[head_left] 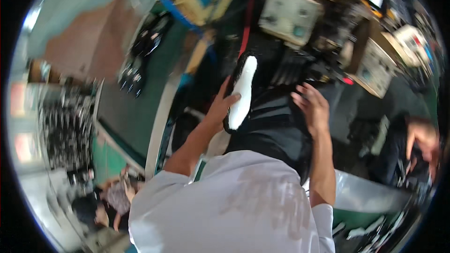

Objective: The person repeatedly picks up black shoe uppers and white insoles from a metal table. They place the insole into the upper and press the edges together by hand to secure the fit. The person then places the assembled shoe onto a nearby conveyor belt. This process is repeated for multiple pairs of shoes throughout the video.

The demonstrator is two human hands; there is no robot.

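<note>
Holding a long, white, black-edged, shoe-shaped piece [244, 93] in the firmly curled left hand [221, 106], left of the empty, loosely spread right hand [312, 107]. Probably light, bendy; best gripped around the middle.

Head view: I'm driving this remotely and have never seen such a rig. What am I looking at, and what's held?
There is no robot here, just a person's two bare hands. A wide fisheye camera on the head looks down, so straight edges bend near the rim. The left hand has its grip on a black-edged, shoe-shaped piece with a white face. The right hand is apart from it, open, apparently empty. To the left, dark, shiny items lie on a green surface; blur hides their details.
</note>
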